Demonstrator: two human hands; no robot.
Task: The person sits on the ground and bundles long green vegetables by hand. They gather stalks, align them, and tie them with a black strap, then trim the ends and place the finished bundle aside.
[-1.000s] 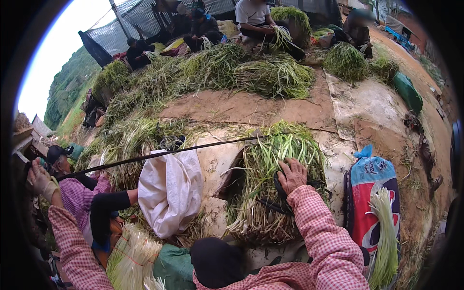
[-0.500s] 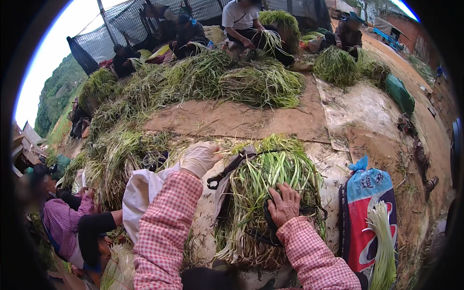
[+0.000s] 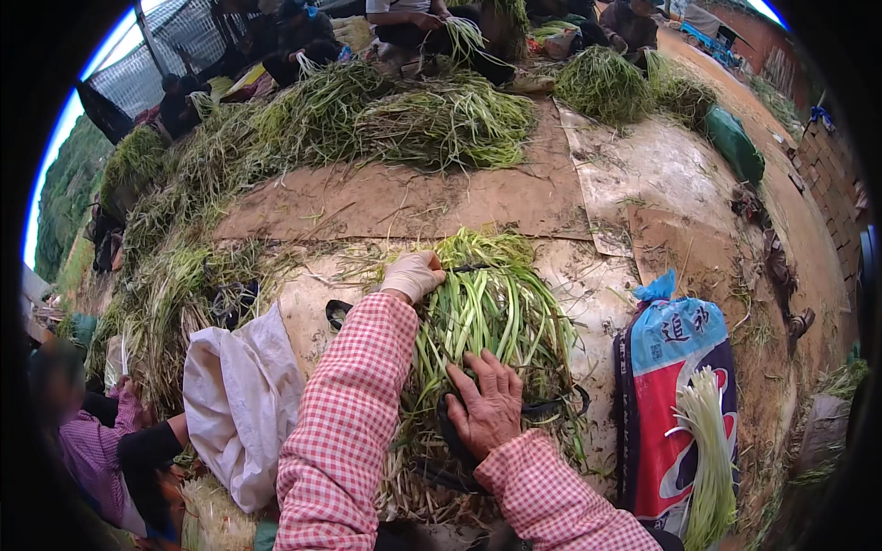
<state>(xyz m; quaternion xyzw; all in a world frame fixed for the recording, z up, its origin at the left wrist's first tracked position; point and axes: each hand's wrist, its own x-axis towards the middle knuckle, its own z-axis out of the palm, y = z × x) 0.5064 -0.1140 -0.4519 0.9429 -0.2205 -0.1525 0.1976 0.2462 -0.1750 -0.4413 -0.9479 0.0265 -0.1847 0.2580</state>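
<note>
A large bundle of green leafy stalks with pale root ends lies in front of me. They look like garlic or scallion greens. Black straps pass across it. My left hand, in a pale thin glove, is at the bundle's upper left with its fingers curled in beside a strap end. What they pinch is hidden. My right hand is bare and rests on the middle of the bundle, fingers spread over the leaves. A black strap runs under its palm. One black loop lies left of the bundle.
On the right, trimmed pale stalks rest on a printed red and blue sack. A white sack lies at left, near a person in a checked shirt. Beyond brown boards, people sit behind heaps of greens.
My left hand has come from the air left of the bundle onto its upper left, fingers curling in. My right hand stays on the leaves. The view has tilted down and turned right.
</note>
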